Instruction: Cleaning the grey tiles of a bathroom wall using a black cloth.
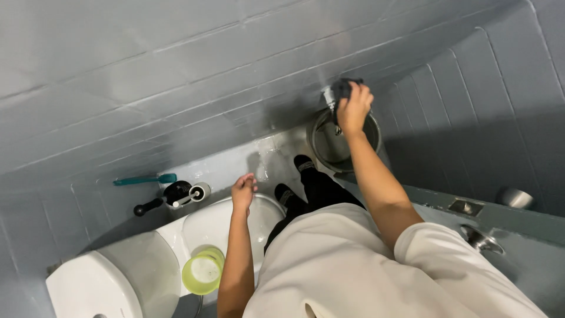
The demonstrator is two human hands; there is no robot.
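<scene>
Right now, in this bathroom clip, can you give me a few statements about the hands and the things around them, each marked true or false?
1. The right hand presses a dark cloth against the grey tiled wall. True.
2. The left hand grips the teal brush. False: its fingers are loosely curled and hold nothing; the brush lies apart, by the wall.
3. A metal bucket sits below the right hand. True.
4. A red cup rests on the toilet. False: a yellow-green container sits there.
</scene>
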